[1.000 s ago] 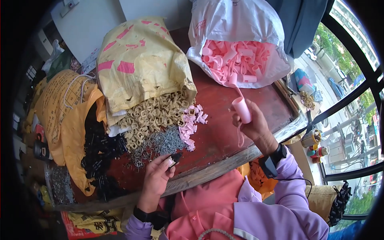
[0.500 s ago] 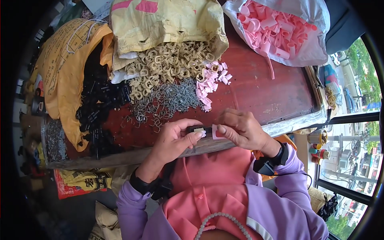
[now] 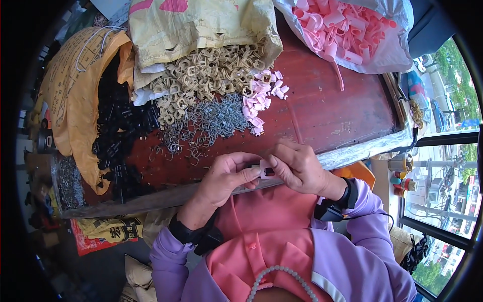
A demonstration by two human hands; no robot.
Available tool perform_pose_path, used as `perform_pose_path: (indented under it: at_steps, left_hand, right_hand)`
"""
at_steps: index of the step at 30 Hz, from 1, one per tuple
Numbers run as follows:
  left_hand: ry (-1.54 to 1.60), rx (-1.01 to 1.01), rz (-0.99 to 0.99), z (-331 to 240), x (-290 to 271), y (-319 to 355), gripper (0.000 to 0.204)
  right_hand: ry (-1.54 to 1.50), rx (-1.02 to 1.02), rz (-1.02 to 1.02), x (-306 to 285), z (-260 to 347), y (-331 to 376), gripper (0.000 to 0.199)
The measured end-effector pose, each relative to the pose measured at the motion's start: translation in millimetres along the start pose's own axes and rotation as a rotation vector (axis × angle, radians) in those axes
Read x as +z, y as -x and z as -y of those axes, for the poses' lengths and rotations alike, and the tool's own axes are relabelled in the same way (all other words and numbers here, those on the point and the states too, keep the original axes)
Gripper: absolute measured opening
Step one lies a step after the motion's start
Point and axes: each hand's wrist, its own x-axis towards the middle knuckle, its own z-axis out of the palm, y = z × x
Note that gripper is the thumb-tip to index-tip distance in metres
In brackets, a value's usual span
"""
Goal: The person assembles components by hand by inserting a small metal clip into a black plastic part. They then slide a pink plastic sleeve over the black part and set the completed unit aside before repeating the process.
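My left hand (image 3: pixel 221 178) and my right hand (image 3: pixel 300 168) meet just above the table's near edge. Pinched between their fingertips is a small pink plastic piece (image 3: pixel 263 166) with a black part (image 3: pixel 269 171) showing at it. Fingers hide how the two fit together. Both hands are closed, thumbs on top. Beyond them lie a heap of beige plastic clips (image 3: pixel 211 75), a pile of bent metal wire springs (image 3: pixel 216 118) and a cluster of small pale pink pieces (image 3: pixel 256 108). Black plastic parts (image 3: pixel 123 136) spread over the left side.
The reddish-brown table (image 3: pixel 342 110) has a plastic-wrapped front edge (image 3: pixel 367 149) on the right. A white bag (image 3: pixel 397 58) of pink tubular parts (image 3: pixel 347 30) stands far right. A yellowish sack (image 3: pixel 201 25) lies behind the clips, an orange sack (image 3: pixel 68 90) at the left.
My hands have come closer together, bringing the pink piece in my right fingers up against the black part in my left. The view has shifted slightly.
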Motion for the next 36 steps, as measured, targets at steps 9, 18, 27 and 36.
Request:
perform_pose_path:
  at_steps: [9, 18, 27, 36]
  left_hand:
    - [0.042, -0.047, 0.022, 5.2, 4.2, -5.8, 0.035]
    - [0.037, -0.039, 0.070, 2.5, 36.5, -13.4, 0.052]
    - [-0.083, 0.177, -0.096, -8.3, -25.1, 7.3, 0.055]
    - [-0.912, 0.222, -0.961, -34.9, -151.7, 81.9, 0.046]
  right_hand:
    - [-0.164, 0.047, 0.175, -11.1, -5.3, 9.3, 0.033]
    - [-0.446, -0.281, 0.387, -29.6, -9.2, 10.7, 0.061]
    - [0.146, 0.324, -0.139, -128.3, -9.4, 107.2, 0.049]
    - [0.917, 0.562, 0.028, -143.3, -44.3, 209.9, 0.051]
